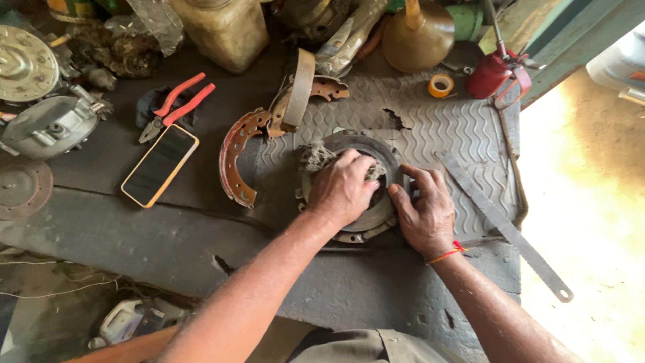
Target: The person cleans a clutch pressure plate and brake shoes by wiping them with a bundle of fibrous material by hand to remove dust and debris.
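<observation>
left of drum: brake shoe (pixel 235 156), phone (pixel 160 165) block
right: metal strip (pixel 500 222) lies across
front: bare desk (pixel 134 232), passable

The left hand (pixel 344 188) covers most of the rag (pixel 316 156) and the middle of the round drum (pixel 376 218), so what the fingers press on cannot be seen. The right hand (pixel 424 212) hides the drum's right rim. Along the bench's far edge, the jug (pixel 225 30), funnel (pixel 416 37) and red oil can (pixel 494 74) are cut off by the picture's top edge.
</observation>
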